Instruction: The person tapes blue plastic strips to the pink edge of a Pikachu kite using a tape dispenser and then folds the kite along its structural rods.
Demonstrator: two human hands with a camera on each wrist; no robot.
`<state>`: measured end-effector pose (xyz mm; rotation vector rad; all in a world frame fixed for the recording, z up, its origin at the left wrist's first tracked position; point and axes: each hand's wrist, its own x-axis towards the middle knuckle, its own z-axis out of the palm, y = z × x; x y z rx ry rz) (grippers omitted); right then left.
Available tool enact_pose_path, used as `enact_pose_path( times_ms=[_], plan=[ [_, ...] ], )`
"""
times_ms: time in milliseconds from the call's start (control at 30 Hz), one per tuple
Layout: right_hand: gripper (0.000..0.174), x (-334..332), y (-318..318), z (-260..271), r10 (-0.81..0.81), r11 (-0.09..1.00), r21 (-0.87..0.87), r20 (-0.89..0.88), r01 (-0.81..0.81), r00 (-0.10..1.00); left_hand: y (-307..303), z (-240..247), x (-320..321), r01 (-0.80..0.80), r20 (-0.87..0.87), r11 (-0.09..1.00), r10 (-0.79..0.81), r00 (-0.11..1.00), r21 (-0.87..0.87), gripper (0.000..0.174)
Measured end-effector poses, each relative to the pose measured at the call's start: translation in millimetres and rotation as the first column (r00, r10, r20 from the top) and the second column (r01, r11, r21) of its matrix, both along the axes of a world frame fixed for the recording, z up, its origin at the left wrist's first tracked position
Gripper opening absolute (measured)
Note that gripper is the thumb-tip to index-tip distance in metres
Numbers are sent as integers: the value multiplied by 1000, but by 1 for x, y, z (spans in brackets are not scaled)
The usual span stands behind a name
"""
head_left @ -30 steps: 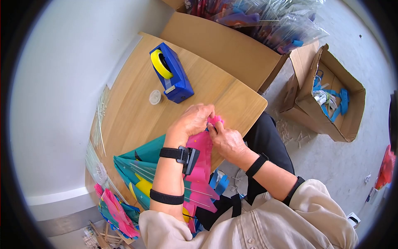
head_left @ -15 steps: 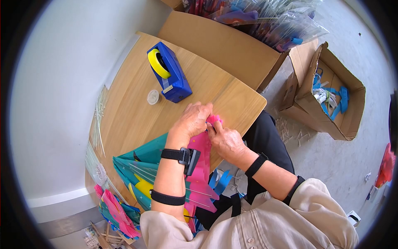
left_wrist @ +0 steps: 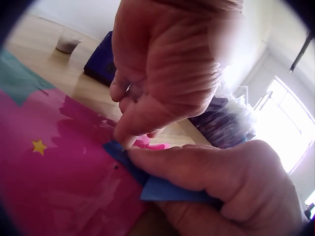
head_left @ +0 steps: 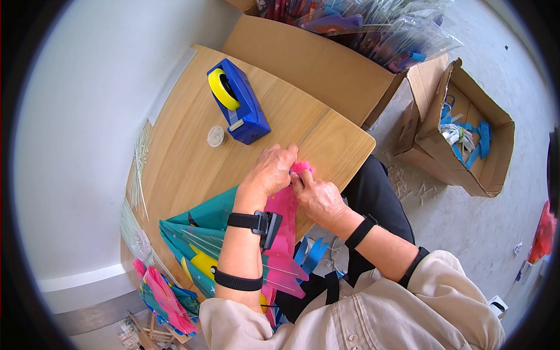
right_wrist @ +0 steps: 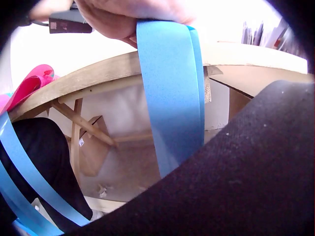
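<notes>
head view: a person sits at a light wooden table, and both hands meet over its near edge. the left hand and the right hand touch fingertip to fingertip at the pointed tip of a glossy pink plastic kite sheet. from the pinch, the sheet runs back under the left wrist towards the person's body. a teal plastic kite sheet lies flat just to the left of the grip, partly under the pink one.

left wrist view: the left hand's fingers are curled. its thumb and a fingertip pinch the corner of a flat blue plastic strip against the pink sheet. the right hand comes in from the opposite side. its thumb lies along the strip, clamping it against the fingers curled beneath.

right wrist view: the blue strip hangs doubled straight down from the right hand's grip. it falls below the table edge, beside a black trouser leg.

beyond the grip, farther across the table, stands a blue plastic tape dispenser with a yellow roll. a small round white cap sits just beside it. well to the right of the grip, on the floor, an open brown cardboard box holds more blue strips.
</notes>
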<state>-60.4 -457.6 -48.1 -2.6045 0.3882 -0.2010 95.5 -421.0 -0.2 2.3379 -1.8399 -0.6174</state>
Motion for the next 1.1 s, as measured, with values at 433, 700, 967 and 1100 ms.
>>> enact_pose_path(
  times_ms=[433,700,967,1100],
  plan=[
    [35,0,0,1,-11,1000,15,49,10,999,-1,0,-7,47,100,999,-47,994,2,23],
    [46,0,1,-2,-11,1000,-22,41,12,999,6,-10,6,46,218,986,-10,976,-162,34],
    [49,-3,-5,0,-28,993,118,27,25,999,37,-28,26,-381,-216,915,348,912,-136,36],
    [53,-9,-11,-16,-134,944,329,318,23,939,53,-19,24,-481,-185,814,444,877,-326,32]
  ],
)
